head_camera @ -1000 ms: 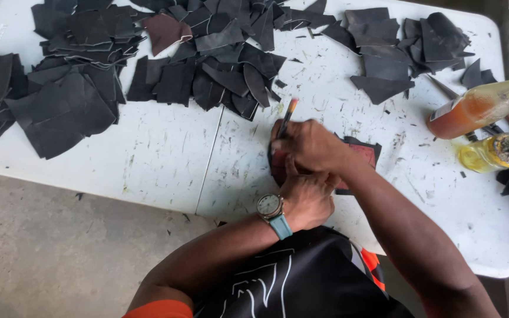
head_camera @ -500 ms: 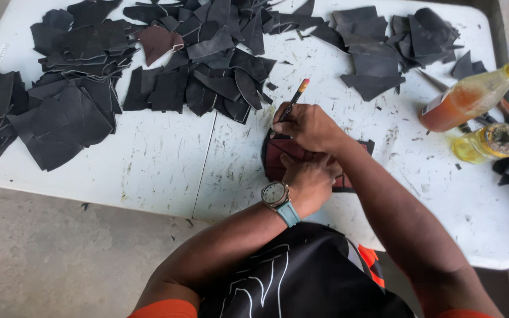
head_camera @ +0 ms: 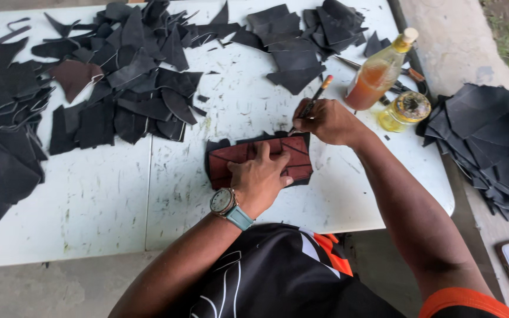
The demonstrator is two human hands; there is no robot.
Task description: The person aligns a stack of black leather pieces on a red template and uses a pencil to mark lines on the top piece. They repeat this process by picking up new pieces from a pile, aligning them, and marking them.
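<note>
Reddish-brown template [head_camera: 248, 154], a flat stiff piece scored with dark lines into angled panels, lies on a black leather piece [head_camera: 301, 171] near the front edge of the white table [head_camera: 89, 206]; the dark leather shows as a border along its top, left and right sides; the left hand [head_camera: 260, 176], wristwatch [head_camera: 224, 201] on the wrist, lies flat on the template with fingers spread, pressing it down rather than gripping; the right hand [head_camera: 325, 121] is closed around a pen [head_camera: 312, 101], whose tip meets the upper right edge of the leather; compared with half a second ago, the hands have drawn apart: the right hand then lay close over the left, and now it sits off to the upper right, leaving much more of the template uncovered; the template's middle is hidden under the left palm; beyond the right hand stand a tilted bottle of orange liquid [head_camera: 378, 73] and a small round jar [head_camera: 406, 109]; farther back, heaps of black leather offcuts [head_camera: 125, 76] cover the tabletop, some cut off by the left and top edges; a stack of black pieces [head_camera: 490, 141] lies to the right, off the table, and what it rests on is hard to tell.
</note>
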